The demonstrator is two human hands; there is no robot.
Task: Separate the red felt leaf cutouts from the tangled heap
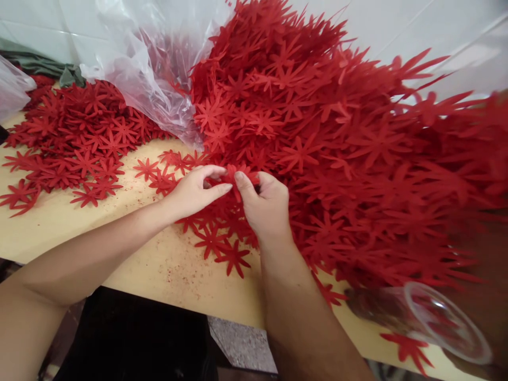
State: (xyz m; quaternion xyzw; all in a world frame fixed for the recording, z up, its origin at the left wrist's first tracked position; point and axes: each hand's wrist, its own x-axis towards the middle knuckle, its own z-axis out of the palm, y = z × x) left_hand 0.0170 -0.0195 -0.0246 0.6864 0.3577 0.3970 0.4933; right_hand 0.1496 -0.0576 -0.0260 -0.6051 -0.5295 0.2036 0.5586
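Note:
In the head view, a red flower-shaped cutout (237, 173) with narrow petals is held up between my two hands over the table. My right hand (266, 203) pinches it, thumb on top and fingers curled beneath. Thumb and fingertips of my left hand (198, 189) close on its left edge; whether it is one cutout or several stacked, I cannot tell. Just below my hands lie loose red cutouts (233, 258) of the same kind. Right behind and to the right rises a big heap of red cutouts (301, 151).
A smaller pile of red cutouts (83, 137) spreads over the table (154, 259) at left. A clear plastic bag (159, 69) stands between the heaps against the tiled wall (43, 26). A clear round plastic container (444, 323) lies tipped at the right edge. Green cloth (47, 66) sits far left.

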